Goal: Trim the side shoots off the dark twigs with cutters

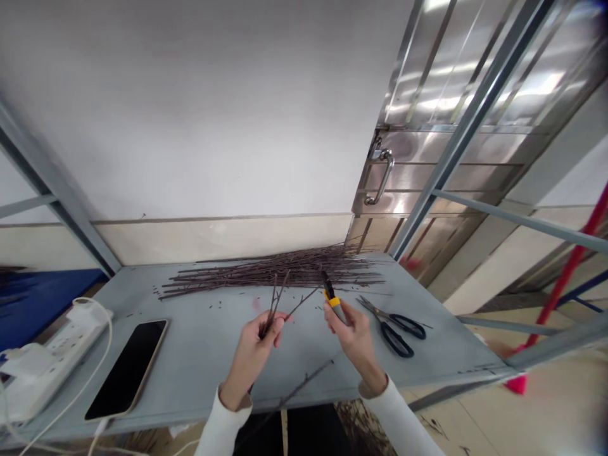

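Observation:
My left hand (254, 351) is closed around a thin dark branching twig (278, 297), held above the grey table (204, 354). My right hand (354, 332) grips a small cutter with a yellow and black head (330, 292), its tip close to one side shoot of the twig. The twig's long stem (304, 383) runs down past the table's front edge. Behind both hands lies a pile of several similar dark twigs (285, 269).
Black-handled scissors (394, 326) lie right of my right hand. A phone (128, 367) with a cable and a white power strip (52, 351) sit at the left. Small twig bits dot the table. A metal door (427, 158) and frame posts stand at the right.

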The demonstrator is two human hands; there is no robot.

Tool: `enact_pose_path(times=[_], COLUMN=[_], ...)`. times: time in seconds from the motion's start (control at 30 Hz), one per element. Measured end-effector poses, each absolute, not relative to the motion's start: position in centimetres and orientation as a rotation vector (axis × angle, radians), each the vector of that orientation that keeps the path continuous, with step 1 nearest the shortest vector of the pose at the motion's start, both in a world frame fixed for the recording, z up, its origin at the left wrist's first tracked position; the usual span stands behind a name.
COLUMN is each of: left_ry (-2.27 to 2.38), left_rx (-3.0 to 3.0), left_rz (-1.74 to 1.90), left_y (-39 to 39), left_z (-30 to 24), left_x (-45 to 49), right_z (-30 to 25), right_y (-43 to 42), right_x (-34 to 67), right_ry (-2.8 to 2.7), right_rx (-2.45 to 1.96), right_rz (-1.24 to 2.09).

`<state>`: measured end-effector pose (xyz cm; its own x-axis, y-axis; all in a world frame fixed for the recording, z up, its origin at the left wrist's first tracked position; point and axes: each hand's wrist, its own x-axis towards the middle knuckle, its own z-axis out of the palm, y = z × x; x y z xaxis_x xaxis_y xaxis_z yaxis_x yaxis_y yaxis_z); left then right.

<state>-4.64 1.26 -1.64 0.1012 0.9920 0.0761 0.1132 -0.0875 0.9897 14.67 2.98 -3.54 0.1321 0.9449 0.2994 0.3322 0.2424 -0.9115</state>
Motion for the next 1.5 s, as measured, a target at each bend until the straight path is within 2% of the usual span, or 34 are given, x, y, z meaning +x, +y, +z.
enact_pose_path(times=[0.23, 0.3, 0.37, 0.57, 0.77, 0.97, 1.13, 1.5], left_ry=[1.033, 1.030, 1.045, 0.979, 0.962, 0.962, 0.972, 0.948], left_rx=[1.425, 1.427, 1.405, 1.307, 1.192, 1.175, 1.191, 1.260], left_rz=[1.046, 1.053, 1.072, 0.958, 0.907, 0.913, 0.918, 0.861], left_y=[1.8, 1.6, 1.5, 1.2, 0.5, 0.8, 0.8, 0.5], left_z=[-1.8, -1.6, -1.5, -1.8, -1.3, -1.4, -1.2, -1.4], left_x=[-4.7, -4.4, -4.2, -4.6, -4.8, -4.1, -3.9, -3.8], right_z=[-2.1, -1.9, -1.8, -1.5, -2.2, -3.0, -3.4, -2.5], right_y=[1.5, 1.3, 1.2, 1.5, 3.0, 3.9, 4.4, 4.6], right_x=[15.4, 15.5, 15.6, 16.5, 18.6, 19.4, 19.0, 19.3], right_ry=[-1.242, -1.169, -1.155, -1.430, -1.624, -1.697, -1.690, -1.789], right_rx=[-0.810, -0.752, -0.747, -0.921, -1.246, -1.196, -1.187, -1.128], right_rz=[1.683, 1.824, 1.826, 1.393, 0.613, -0.074, -0.217, -0.057])
